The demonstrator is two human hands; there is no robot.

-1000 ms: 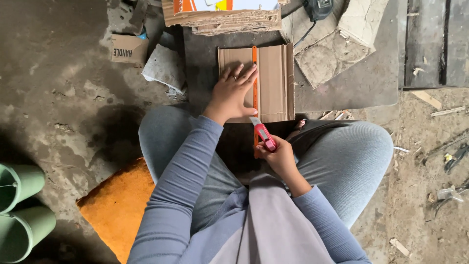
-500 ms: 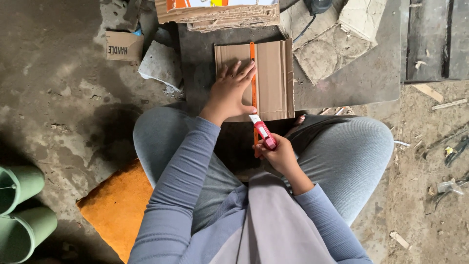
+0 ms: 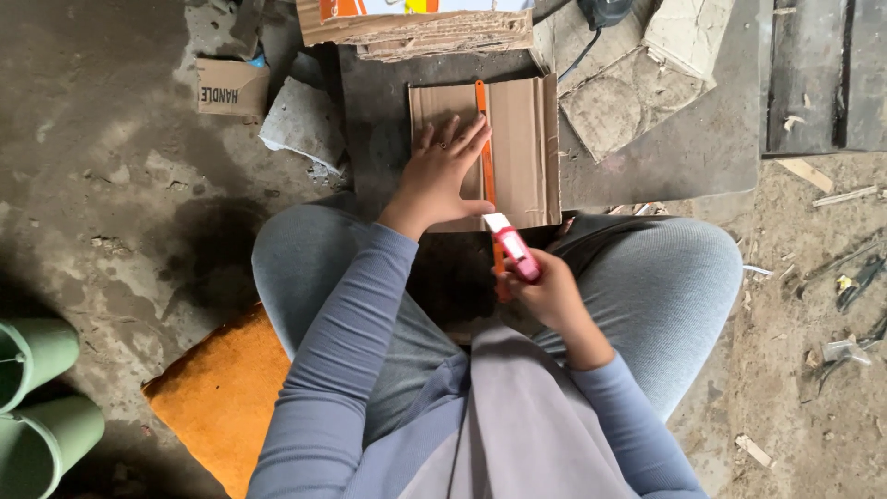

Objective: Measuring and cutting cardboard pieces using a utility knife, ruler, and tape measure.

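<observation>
A brown corrugated cardboard piece [image 3: 522,148] lies flat on a dark board [image 3: 665,157] in front of my knees. An orange ruler [image 3: 484,157] runs lengthwise down the cardboard. My left hand [image 3: 443,176] presses flat on the cardboard and holds the ruler's left edge. My right hand [image 3: 550,291] grips a red and white utility knife [image 3: 511,245], whose tip sits at the cardboard's near edge beside the ruler.
A stack of cardboard sheets [image 3: 416,28] lies beyond the piece. A small cardboard box [image 3: 231,88] and a grey stone [image 3: 300,125] sit to the left. An orange cushion [image 3: 222,393] is under my left leg. Green boots [image 3: 42,397] stand at far left. Scraps litter the ground at right.
My right hand has drawn the knife a little toward me along the ruler. My left hand stays pressed on the cardboard.
</observation>
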